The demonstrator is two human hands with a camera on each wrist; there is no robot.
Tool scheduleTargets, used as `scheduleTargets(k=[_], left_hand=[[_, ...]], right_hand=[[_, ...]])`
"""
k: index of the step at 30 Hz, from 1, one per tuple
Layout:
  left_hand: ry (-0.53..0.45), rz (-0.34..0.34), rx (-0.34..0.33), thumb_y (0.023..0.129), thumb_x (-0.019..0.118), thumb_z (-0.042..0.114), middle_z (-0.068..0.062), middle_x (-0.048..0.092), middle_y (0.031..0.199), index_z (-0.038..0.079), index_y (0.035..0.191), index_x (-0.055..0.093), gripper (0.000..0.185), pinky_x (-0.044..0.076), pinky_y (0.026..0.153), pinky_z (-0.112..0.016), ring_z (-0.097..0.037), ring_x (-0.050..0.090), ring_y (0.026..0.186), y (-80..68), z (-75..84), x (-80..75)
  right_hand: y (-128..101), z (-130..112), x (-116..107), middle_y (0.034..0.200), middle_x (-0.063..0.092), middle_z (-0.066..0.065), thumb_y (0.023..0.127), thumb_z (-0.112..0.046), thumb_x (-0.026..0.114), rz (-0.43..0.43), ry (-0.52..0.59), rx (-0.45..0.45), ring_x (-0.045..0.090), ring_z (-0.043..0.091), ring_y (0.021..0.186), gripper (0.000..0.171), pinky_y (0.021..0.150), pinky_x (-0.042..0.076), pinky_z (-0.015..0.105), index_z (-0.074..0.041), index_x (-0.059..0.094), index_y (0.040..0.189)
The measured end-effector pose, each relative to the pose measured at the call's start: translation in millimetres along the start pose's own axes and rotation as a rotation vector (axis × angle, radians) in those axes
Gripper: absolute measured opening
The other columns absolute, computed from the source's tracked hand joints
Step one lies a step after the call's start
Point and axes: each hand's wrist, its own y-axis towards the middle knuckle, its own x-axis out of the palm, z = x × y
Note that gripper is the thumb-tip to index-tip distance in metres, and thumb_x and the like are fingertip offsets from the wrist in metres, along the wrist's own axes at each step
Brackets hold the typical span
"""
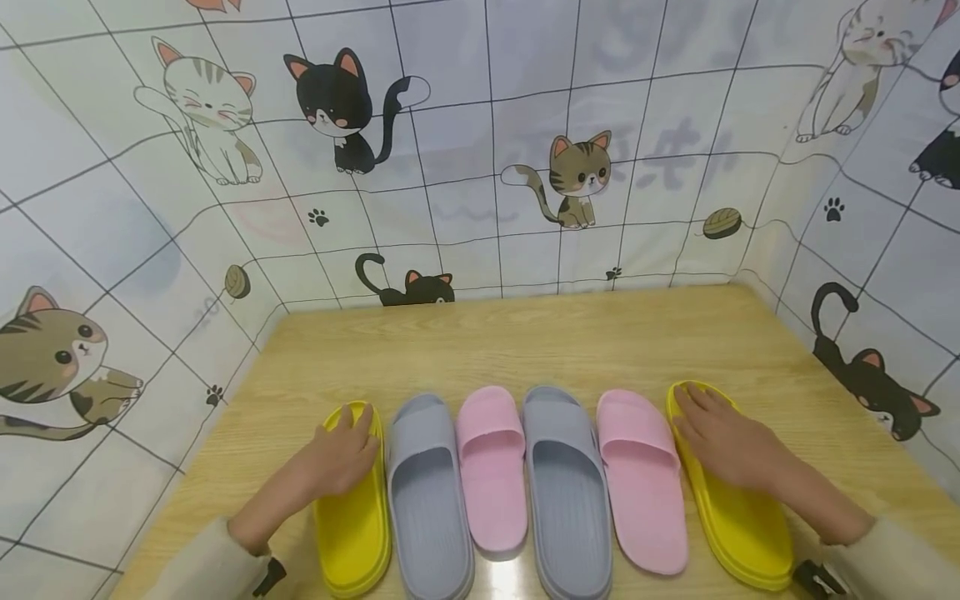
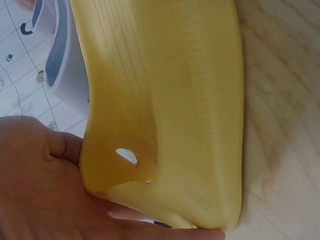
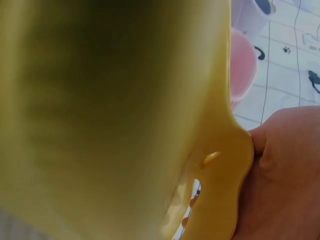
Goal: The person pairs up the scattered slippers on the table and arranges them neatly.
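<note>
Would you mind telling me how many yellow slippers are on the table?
2. One yellow slipper lies at the left end of the row under the left hand; the other yellow slipper lies at the right end under the right hand. None appears hidden.

Head view downward over table (image 1: 525,342); wrist views close-up.
</note>
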Motion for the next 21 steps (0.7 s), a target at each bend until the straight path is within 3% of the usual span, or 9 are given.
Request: scheduleTargets(k=[2,7,10,13,21], left_hand=[[0.098,0.016,0.070,0.098,0.049,-0.001,-0.047,0.042,0.145,-0.003,0.086,0.049,0.012,0.044,0.083,-0.086,-0.075,0.042,0.126,1.5,-3.4,-1.3],[0.206,0.088,0.136,0.096,0.054,-0.002,-0.045,0.049,0.139,-0.010,0.091,0.055,0.010,0.050,0.080,-0.081,-0.072,0.050,0.119,7.2,-13.4,-0.1],[0.224,0.127,0.113,0.099,0.052,0.001,-0.042,0.052,0.138,-0.013,0.104,0.060,0.016,0.049,0.086,-0.079,-0.069,0.052,0.120,11.8,-18.6,3.5],[0.184,0.125,0.043,0.103,0.048,0.005,-0.039,0.052,0.142,-0.012,0.120,0.061,0.027,0.045,0.096,-0.079,-0.066,0.050,0.126,15.9,-20.9,5.5],[0.186,0.119,0.022,0.104,0.047,0.006,-0.035,0.052,0.146,-0.006,0.115,0.064,0.024,0.043,0.104,-0.075,-0.062,0.050,0.130,28.0,-29.1,3.6]], right_hand=[[2,4,-1,0.158,0.032,0.040,0.111,-0.031,0.042,-0.002,0.010,-0.001,0.031,0.060,0.144,0.061,0.114,0.031,0.073,0.014,0.038,0.151],[9,11,-4,0.157,0.032,0.042,0.111,-0.029,0.042,-0.006,0.031,-0.027,0.031,0.062,0.144,0.060,0.114,0.031,0.073,0.016,0.038,0.150],[15,15,-6,0.157,0.030,0.043,0.111,-0.027,0.042,-0.021,0.063,-0.046,0.028,0.063,0.144,0.060,0.114,0.029,0.074,0.018,0.036,0.150],[21,19,-8,0.157,0.029,0.044,0.111,-0.026,0.042,-0.032,0.078,-0.056,0.027,0.064,0.144,0.060,0.114,0.028,0.074,0.019,0.035,0.150],[33,30,-12,0.157,0.029,0.043,0.111,-0.026,0.043,-0.053,0.047,-0.068,0.026,0.065,0.144,0.060,0.116,0.027,0.073,0.018,0.035,0.150]])
